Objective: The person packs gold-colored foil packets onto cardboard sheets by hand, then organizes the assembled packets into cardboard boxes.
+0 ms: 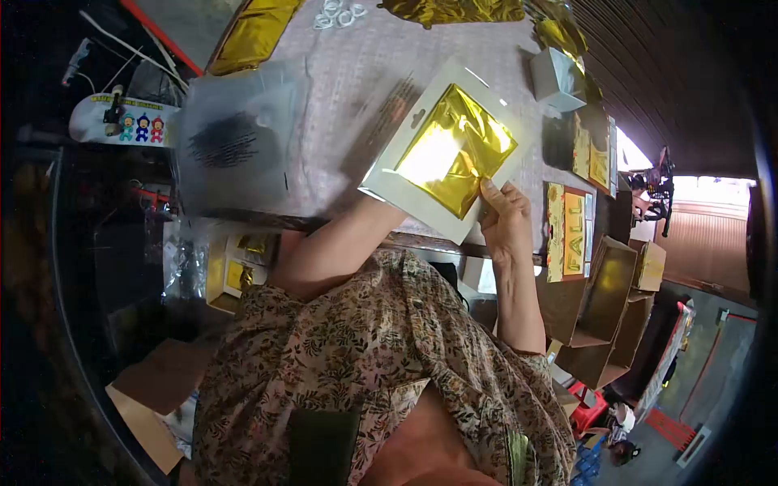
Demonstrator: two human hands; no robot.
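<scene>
A flat white package (429,101) with a hang hole is tilted above the table, with a folded sheet of shiny gold foil (462,150) on its face. My right hand (506,215) is closed at its lower right edge, the thumb pressing near the foil's corner and the other fingers curled. Behind the package my left forearm (348,243) reaches in from the left; the left hand is hidden there, so its fingers cannot be seen. To the left lies a stack of clear plastic bags (271,162) with dark print, nearest to the left arm.
White rings (339,14) and gold foil pieces (255,36) lie at the table's far side. A white box (557,79) stands at right, near a printed FALL card (571,231). Open cardboard boxes (608,283) are at lower right. Another person sits far off.
</scene>
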